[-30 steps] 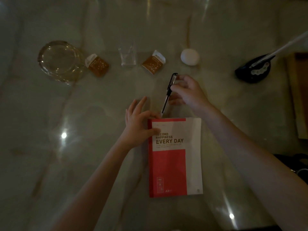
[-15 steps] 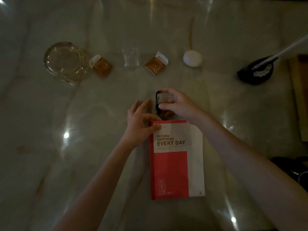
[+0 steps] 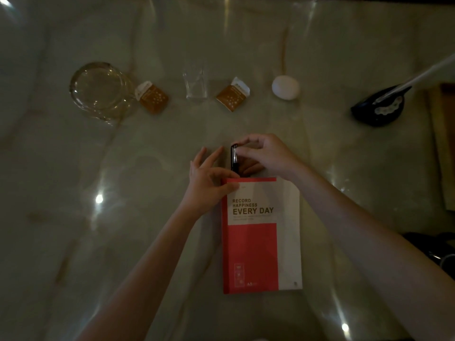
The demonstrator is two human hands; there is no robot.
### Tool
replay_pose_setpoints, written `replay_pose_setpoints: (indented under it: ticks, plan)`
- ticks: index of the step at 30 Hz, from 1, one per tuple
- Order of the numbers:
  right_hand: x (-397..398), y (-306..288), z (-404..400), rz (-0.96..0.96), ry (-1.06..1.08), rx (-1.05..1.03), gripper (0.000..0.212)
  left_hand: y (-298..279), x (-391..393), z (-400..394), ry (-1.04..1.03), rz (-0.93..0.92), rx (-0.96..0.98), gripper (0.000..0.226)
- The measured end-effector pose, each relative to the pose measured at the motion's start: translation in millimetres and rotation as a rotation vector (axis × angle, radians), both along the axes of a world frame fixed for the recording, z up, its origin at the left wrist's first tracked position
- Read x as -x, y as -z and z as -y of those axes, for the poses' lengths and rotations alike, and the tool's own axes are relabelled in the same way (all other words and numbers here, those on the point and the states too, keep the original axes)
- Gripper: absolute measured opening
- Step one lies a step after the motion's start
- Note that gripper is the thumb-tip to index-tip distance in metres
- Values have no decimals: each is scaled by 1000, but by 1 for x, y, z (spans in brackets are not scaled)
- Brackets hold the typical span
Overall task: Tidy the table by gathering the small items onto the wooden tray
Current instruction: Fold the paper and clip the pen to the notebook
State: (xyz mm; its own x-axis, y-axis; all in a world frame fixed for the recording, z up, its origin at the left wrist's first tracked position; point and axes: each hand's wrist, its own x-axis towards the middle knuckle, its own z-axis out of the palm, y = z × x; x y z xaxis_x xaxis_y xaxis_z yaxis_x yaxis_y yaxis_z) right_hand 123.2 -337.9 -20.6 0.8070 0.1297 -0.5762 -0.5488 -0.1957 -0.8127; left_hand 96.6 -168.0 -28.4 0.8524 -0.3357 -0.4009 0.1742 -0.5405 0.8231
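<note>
Black pen (image 3: 234, 159) pinched upright in my right hand (image 3: 264, 156), fingers closed round its cap, just past the top edge of the red-and-white notebook (image 3: 262, 237) mid-table. My left hand (image 3: 209, 183) rests loose and spread on the notebook's top-left corner, gripping nothing; wooden tray (image 3: 443, 143) sits at the table's right edge.

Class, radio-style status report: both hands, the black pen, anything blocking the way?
Right hand pinching black pen upright at top edge of red-and-white notebook. Left hand steadying notebook's top-left corner. Wooden tray at far right; nothing blocking.
</note>
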Motion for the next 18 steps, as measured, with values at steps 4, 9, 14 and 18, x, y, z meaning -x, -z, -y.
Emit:
replay_pose_setpoints:
  ticks: [4,9,14,18]
  plan:
    - [-7,-6,2,-36,-36,4,8,0,0,0,9,-11,-5,18]
    - [-14,-11,4,-123,-68,-33,7,-2,-3,-1,-9,-46,12,18]
    - [-13,-11,3,-86,-145,49,9,0,-2,1,-37,-47,39,22]
    - [-13,-11,1,-53,-149,79,21,1,-2,1,-37,-30,26,22]
